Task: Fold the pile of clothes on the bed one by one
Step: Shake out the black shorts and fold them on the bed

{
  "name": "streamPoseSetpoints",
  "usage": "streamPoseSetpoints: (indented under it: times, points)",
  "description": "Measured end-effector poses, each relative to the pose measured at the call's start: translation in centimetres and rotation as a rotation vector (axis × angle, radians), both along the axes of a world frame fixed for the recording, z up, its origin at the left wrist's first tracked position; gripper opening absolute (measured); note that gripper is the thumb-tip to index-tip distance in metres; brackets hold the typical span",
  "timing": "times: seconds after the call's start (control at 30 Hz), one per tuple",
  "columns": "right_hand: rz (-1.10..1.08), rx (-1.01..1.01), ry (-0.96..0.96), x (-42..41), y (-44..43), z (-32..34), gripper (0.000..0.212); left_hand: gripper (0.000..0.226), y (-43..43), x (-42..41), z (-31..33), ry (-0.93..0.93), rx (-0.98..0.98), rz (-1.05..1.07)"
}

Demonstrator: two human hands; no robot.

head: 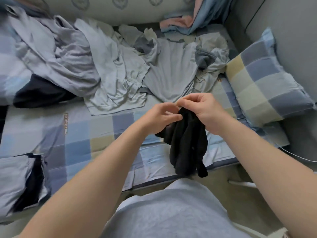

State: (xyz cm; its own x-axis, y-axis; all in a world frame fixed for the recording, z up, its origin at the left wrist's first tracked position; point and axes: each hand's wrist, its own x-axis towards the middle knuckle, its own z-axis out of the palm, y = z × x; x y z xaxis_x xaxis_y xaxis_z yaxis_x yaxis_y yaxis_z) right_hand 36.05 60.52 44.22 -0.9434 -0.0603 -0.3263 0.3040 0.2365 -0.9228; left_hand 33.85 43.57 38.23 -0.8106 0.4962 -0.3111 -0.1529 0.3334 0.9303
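Note:
A small black garment hangs bunched above the front edge of the bed. My right hand grips its top, fingers curled over the cloth. My left hand is beside it on the left, its fingertips pinching the garment's upper edge. Behind my hands lies the pile of pale grey clothes, crumpled and spread across the checked bedsheet. A grey T-shirt lies flattest, right behind my hands.
A checked pillow leans at the right by the grey wall. Folded grey and black clothes sit at the front left. A dark garment lies at the left. Pink and blue cloth is heaped at the headboard.

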Motion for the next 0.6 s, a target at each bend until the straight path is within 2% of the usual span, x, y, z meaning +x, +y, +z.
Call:
streamPoseSetpoints:
  times: [0.03,0.1,0.17,0.23,0.33,0.4,0.43,0.53,0.6]
  points:
    - [0.014,-0.015,0.007,0.6,-1.1,1.1,0.009,0.004,-1.4,0.5,0.8,0.022,0.001,0.031]
    - [0.088,-0.046,0.021,1.8,-2.9,3.1,0.005,0.022,-4.6,1.2,2.3,0.094,0.015,0.099]
    - [0.216,-0.005,-0.013,2.6,-4.1,4.9,0.022,0.023,-7.7,1.7,4.0,0.125,0.056,0.167]
    - [0.32,0.162,-0.048,2.8,-4.9,5.3,0.027,0.022,-10.0,2.3,5.9,0.103,0.148,0.219]
    - [0.366,0.429,-0.072,3.1,-5.2,2.8,0.007,0.021,-12.0,2.9,8.6,0.137,0.237,0.386]
    - [0.356,0.477,-0.101,3.6,-4.9,0.5,0.009,0.021,-13.1,2.8,10.0,0.209,0.242,0.496]
    - [0.322,0.399,-0.107,3.8,-4.6,-0.4,0.011,0.022,-13.6,2.7,10.5,0.231,0.22,0.543]
    - [0.115,-0.099,-0.115,3.5,-3.9,0.0,0.021,0.024,-14.9,2.2,11.2,0.263,0.017,0.575]
    - [0.081,-0.206,-0.025,2.4,-3.2,1.6,0.029,0.021,-14.7,2.1,11.4,0.221,-0.113,0.455]
